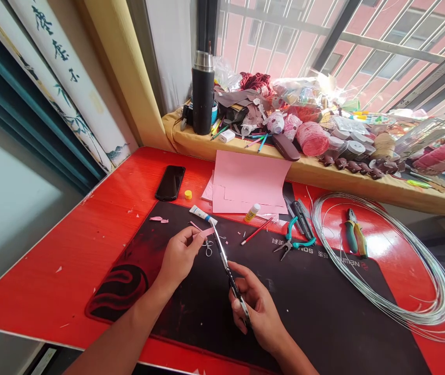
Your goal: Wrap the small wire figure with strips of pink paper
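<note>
My left hand (181, 252) pinches a small strip of pink paper (207, 232) above the black mat (277, 307). In my right hand (255, 302) is a pair of scissors (226, 263), its blades pointing up toward the paper strip. The blade tips are close to the strip; whether they touch it I cannot tell. Just beyond my hands lie a glue tube (203, 214) and a bent piece of wire (208, 249). Small pink scraps (159, 220) rest on the mat's far left edge.
Pink sheets (249, 182) lie at the back, near a glue stick (252, 212), a red pencil (256, 232) and teal pliers (294, 238). A wire coil (402, 307) and yellow-green pliers (355, 234) are at right. A phone (170, 183) sits back left, below the crowded windowsill (191, 143).
</note>
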A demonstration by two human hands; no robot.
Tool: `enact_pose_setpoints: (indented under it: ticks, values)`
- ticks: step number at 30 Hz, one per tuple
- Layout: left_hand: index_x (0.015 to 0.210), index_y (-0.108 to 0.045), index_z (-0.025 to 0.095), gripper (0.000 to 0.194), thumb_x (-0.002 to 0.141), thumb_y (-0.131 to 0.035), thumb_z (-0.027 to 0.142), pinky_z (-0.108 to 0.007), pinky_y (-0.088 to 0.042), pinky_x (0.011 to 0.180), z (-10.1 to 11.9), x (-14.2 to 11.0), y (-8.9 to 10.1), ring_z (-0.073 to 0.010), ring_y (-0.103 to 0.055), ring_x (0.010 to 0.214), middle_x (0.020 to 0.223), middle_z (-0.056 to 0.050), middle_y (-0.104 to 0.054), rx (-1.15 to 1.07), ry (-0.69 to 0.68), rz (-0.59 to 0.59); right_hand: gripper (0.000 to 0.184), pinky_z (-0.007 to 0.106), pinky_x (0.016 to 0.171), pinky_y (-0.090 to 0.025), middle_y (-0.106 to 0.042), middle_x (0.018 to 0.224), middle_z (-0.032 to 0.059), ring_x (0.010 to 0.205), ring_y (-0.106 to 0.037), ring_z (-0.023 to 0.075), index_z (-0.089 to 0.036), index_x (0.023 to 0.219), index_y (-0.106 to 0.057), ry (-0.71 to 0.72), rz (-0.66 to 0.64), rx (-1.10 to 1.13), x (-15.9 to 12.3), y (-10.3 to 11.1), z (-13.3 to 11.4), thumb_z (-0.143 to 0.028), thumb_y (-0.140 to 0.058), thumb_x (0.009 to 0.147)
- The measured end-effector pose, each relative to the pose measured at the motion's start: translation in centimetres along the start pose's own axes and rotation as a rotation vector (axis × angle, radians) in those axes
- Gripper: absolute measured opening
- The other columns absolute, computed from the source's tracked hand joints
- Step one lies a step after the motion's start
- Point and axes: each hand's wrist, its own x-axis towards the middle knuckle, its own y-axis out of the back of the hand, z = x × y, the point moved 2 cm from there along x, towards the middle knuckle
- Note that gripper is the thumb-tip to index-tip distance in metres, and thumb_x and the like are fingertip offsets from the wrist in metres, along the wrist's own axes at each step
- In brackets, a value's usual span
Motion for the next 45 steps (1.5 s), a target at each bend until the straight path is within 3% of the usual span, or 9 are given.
enact_pose_setpoints:
  ticks: [17, 24, 29, 33, 39, 43, 45]
  values:
    - [0.076, -0.067, 0.021, 0.036, 0.092, -0.064, 0.053, -0.026, -0.037, 0.058, -0.2, 0.1, 0.1, -0.0143, -0.047, 0.057, 0.058, 0.005, -0.05, 0.017, -0.008, -0.004, 0.072, 0.016, 0.035, -0.034, -0.052, 0.081, -0.0044, 0.04, -0.037, 0.0009, -0.028, 0.148, -0.059, -0.054, 0.056, -0.016, -0.1, 0.1, 0.1, -0.054, -0.085, 0.086]
    - [0.078, -0.068, 0.021, 0.037, 0.094, -0.065, 0.054, -0.026, -0.036, 0.058, 0.2, -0.4, 0.3, -0.0138, -0.045, 0.058, 0.059, 0.005, -0.049, -0.039, -0.013, -0.005, 0.071, 0.017, 0.035, -0.035, -0.052, 0.083, -0.0036, 0.041, -0.041, 0.0025, -0.027, 0.149, -0.057, -0.038, 0.093, -0.159, 0.3, 0.2, -0.4, -0.056, -0.081, 0.089]
    - [0.077, -0.066, 0.021, 0.037, 0.094, -0.064, 0.053, -0.026, -0.036, 0.057, 0.4, -0.8, 0.3, -0.0137, -0.045, 0.058, 0.06, 0.005, -0.048, -0.058, -0.014, -0.041, 0.066, 0.019, 0.036, -0.037, -0.049, 0.082, -0.0039, 0.042, -0.045, 0.0056, -0.027, 0.152, -0.055, -0.017, 0.249, -0.406, 0.7, 0.8, -1.3, -0.055, -0.073, 0.095]
    - [0.075, -0.064, 0.021, 0.037, 0.094, -0.065, 0.053, -0.026, -0.036, 0.057, 0.8, -1.1, 0.3, -0.0139, -0.044, 0.059, 0.062, 0.004, -0.048, -0.084, -0.01, -0.064, 0.057, 0.022, 0.042, -0.039, -0.057, 0.085, -0.0015, 0.044, -0.052, 0.009, -0.029, 0.152, -0.055, -0.072, 0.293, -0.682, 0.6, 1.2, -2.5, -0.043, -0.067, 0.098]
    - [0.076, -0.066, 0.022, 0.037, 0.092, -0.066, 0.055, -0.025, -0.037, 0.055, 1.3, -1.6, 0.0, -0.014, -0.043, 0.06, 0.064, 0.004, -0.048, -0.119, 0.007, -0.121, 0.06, 0.029, 0.061, -0.044, -0.076, 0.086, 0.0043, 0.07, -0.07, 0.0234, -0.024, 0.155, -0.055, -0.142, 0.206, -1.179, 1.0, 0.0, -5.1, -0.029, -0.065, 0.096]
    - [0.076, -0.065, 0.022, 0.037, 0.093, -0.065, 0.055, -0.026, -0.038, 0.056, 1.3, -1.8, 0.0, -0.0144, -0.045, 0.06, 0.063, 0.004, -0.049, -0.114, 0.005, -0.136, 0.062, 0.034, 0.081, -0.051, -0.08, 0.117, 0.0146, 0.102, -0.076, 0.0327, -0.017, 0.155, -0.055, -0.155, 0.132, -1.445, 2.1, -1.1, -6.3, -0.027, -0.066, 0.096]
    - [0.075, -0.064, 0.022, 0.037, 0.092, -0.064, 0.055, -0.026, -0.038, 0.056, 1.3, -1.8, 0.0, -0.0147, -0.046, 0.06, 0.063, 0.004, -0.048, -0.126, 0.005, -0.147, 0.063, 0.036, 0.084, -0.051, -0.077, 0.126, 0.0171, 0.108, -0.076, 0.034, -0.015, 0.157, -0.053, -0.166, 0.086, -1.541, 2.7, -1.5, -6.4, -0.027, -0.066, 0.096]
